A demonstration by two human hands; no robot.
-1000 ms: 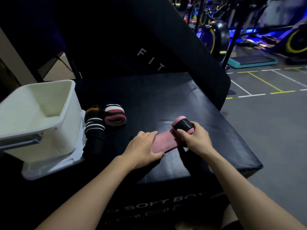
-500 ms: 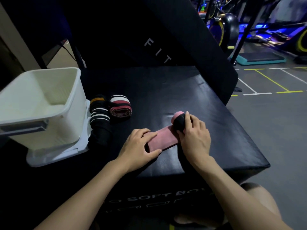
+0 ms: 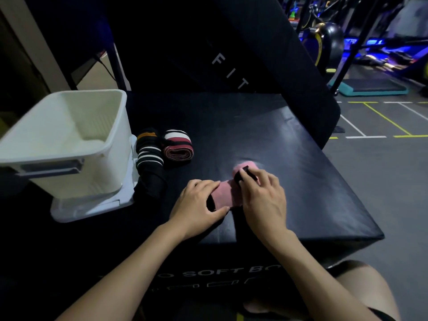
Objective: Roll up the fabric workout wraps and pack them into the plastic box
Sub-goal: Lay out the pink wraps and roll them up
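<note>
A pink wrap (image 3: 225,193) lies on the black soft box (image 3: 289,158), its far end rolled into a small coil with a black patch. My right hand (image 3: 264,198) is closed over that coil. My left hand (image 3: 199,205) presses the flat near end of the same wrap down, fingers on top and thumb at its edge. A white plastic box (image 3: 69,144) stands open at the left. Beside it lie a black wrap with white and orange stripes (image 3: 149,156) and a rolled pink-and-white wrap (image 3: 177,147).
The plastic box sits on its white lid (image 3: 92,205). A tall black padded panel (image 3: 231,54) stands behind the soft box. Gym machines (image 3: 328,42) and a teal step platform (image 3: 370,86) are on the floor at the right. My knee (image 3: 361,288) shows below.
My right hand has rolled the coil toward my left hand, so the flat pink stretch between them is shorter. The camera view has shifted a little.
</note>
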